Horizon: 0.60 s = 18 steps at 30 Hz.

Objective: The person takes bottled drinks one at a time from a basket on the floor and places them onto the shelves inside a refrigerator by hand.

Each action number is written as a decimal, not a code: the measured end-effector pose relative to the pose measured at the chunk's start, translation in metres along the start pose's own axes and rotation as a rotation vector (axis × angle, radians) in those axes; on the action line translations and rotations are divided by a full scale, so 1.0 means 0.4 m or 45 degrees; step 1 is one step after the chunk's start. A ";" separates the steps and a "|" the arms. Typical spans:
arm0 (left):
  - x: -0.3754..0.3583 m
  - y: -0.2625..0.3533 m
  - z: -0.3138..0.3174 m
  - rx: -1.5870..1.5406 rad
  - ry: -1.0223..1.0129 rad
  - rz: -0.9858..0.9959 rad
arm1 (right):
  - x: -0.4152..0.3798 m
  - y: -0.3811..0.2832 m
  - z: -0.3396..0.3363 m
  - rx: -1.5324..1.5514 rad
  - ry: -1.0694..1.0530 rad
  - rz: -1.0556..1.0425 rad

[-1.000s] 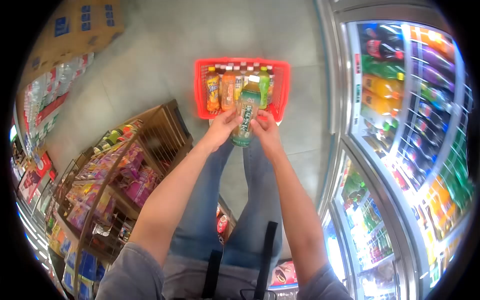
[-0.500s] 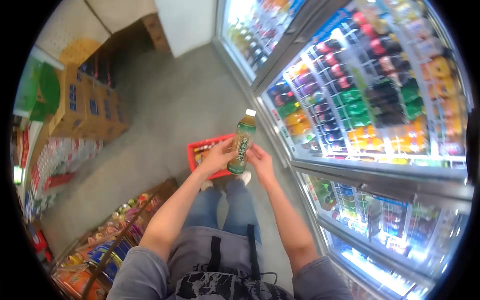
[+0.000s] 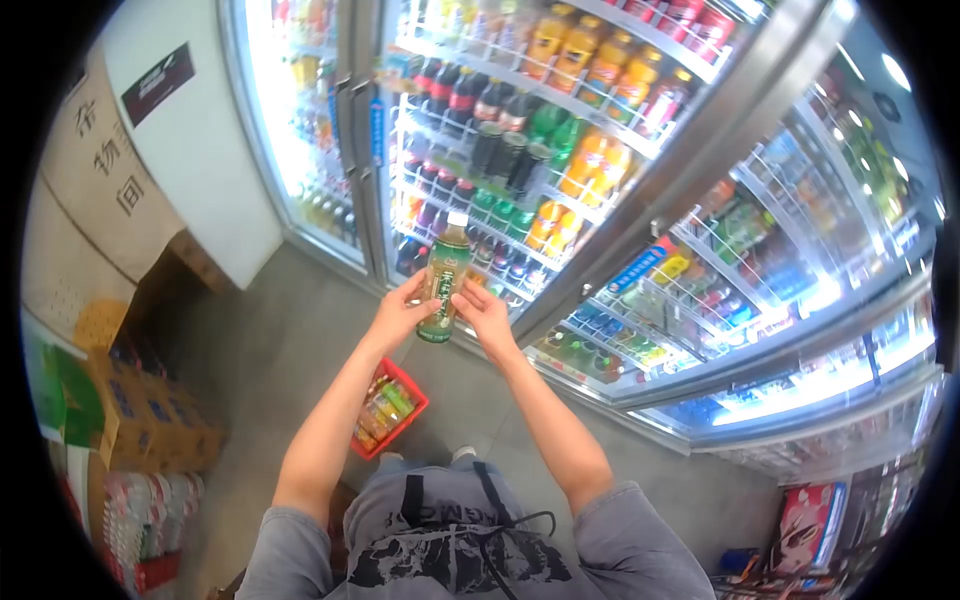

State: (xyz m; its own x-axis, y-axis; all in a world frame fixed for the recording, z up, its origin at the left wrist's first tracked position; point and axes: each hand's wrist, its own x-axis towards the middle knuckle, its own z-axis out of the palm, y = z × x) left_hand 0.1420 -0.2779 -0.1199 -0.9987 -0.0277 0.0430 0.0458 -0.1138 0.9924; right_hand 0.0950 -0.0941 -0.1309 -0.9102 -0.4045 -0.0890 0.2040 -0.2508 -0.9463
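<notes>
Green tea bottle (image 3: 442, 280), white cap up, slightly tilted, gripped between both hands at chest height. Left hand (image 3: 400, 312) closed on label from left; right hand (image 3: 484, 316) closed on lower body from right. Directly beyond hands: glass-door cooler (image 3: 560, 150) stocked with bottled drinks. Below left forearm, on floor: red basket (image 3: 390, 412) holding bottles. Far left of hands: stacked cartons (image 3: 140, 420).
</notes>
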 end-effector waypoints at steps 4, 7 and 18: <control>0.054 0.089 0.154 0.040 -0.167 0.071 | -0.068 -0.164 -0.099 -0.019 0.074 -0.169; 0.103 0.126 0.273 -0.018 -0.315 0.135 | -0.103 -0.254 -0.196 -0.121 0.140 -0.269; 0.206 0.173 0.599 -0.214 -0.396 0.103 | -0.171 -0.425 -0.457 -0.262 0.240 -0.503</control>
State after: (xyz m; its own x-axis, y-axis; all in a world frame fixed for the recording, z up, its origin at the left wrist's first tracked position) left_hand 0.0574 -0.0501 -0.0202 -0.9496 0.2571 0.1792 0.1023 -0.2862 0.9527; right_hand 0.0568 0.1372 -0.0209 -0.9569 -0.1422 0.2530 -0.2289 -0.1665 -0.9591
